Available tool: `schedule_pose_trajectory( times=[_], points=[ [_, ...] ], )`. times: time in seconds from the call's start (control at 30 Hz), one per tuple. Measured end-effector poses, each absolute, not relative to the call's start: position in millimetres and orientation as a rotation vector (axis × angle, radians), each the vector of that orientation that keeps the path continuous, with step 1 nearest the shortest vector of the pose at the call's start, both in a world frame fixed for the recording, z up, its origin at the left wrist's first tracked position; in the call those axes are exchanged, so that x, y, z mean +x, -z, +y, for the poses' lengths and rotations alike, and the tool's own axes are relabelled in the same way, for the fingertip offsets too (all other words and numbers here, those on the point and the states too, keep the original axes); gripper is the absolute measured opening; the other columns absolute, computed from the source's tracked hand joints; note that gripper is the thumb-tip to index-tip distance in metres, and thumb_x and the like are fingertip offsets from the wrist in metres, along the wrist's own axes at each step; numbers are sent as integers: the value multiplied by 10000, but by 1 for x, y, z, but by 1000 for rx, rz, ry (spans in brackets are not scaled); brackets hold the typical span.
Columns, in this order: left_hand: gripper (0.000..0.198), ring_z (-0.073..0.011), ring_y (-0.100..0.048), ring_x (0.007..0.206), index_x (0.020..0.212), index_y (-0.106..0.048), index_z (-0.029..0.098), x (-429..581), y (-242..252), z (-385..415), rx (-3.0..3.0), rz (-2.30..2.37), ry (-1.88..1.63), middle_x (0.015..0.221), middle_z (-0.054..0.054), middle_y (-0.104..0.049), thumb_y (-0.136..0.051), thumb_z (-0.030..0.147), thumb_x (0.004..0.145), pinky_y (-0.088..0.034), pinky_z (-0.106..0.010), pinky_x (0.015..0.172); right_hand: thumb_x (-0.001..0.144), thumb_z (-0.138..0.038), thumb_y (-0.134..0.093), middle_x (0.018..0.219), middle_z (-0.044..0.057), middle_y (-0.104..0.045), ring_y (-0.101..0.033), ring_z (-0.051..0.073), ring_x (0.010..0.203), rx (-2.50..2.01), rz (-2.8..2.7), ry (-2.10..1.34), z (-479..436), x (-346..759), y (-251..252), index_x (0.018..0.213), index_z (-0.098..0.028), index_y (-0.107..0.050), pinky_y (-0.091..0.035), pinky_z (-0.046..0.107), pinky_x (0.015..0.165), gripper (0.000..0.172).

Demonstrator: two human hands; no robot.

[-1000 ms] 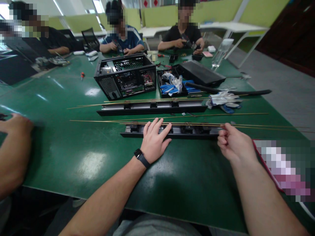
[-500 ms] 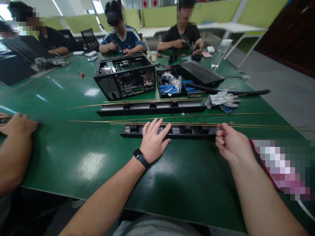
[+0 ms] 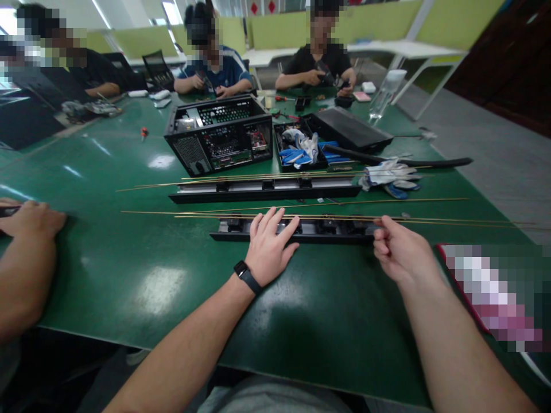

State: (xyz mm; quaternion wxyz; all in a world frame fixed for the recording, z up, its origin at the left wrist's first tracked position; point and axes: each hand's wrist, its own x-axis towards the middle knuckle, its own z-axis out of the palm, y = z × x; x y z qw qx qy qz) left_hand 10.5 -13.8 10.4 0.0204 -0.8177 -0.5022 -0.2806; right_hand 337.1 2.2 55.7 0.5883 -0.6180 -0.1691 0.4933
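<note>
A black channel rail with dark blocks inside lies crosswise before me. My left hand, with a black watch on its wrist, lies flat on the rail's middle, fingers spread. At the rail's right end my right hand pinches a thin brass-coloured rod between thumb and forefinger. That rod runs lengthwise along the rail, and its left end sticks out past the rail. Other thin rods lie close alongside. Behind is a second black rail, also with thin rods along it.
An open computer case stands behind the rails, beside a tray of gloves. White gloves lie at the far rail's right end. A co-worker's arm rests at left. Several people sit across the green table.
My right hand has shifted slightly left, and the rod in it has slid left, with its end further beyond the rail. My left hand has stayed in place.
</note>
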Motion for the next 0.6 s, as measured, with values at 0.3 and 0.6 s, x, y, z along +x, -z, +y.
schedule_pose_trajectory(
  times=[0.3, 0.6],
  points=[
    [687, -474, -615, 1864, 1818, -792, 354, 10, -9, -13, -2539, -1556, 858, 1953, -189, -695, -941, 272, 1152, -437, -732, 1562, 1089, -351, -1049, 700, -71, -643, -455, 71, 414, -1408, -438, -1213, 2, 344, -52, 1022, -249, -737, -265, 160, 337, 335],
    [680, -469, -615, 1864, 1819, -791, 347, 10, -8, -13, -2535, -1542, 865, 1943, -189, -703, -938, 277, 1159, -439, -725, 1562, 1158, -346, -967, 700, -64, -635, -455, 65, 414, -1428, -343, -1095, 7, 352, -49, 975, -260, -690, -267, 162, 352, 342]
  ],
)
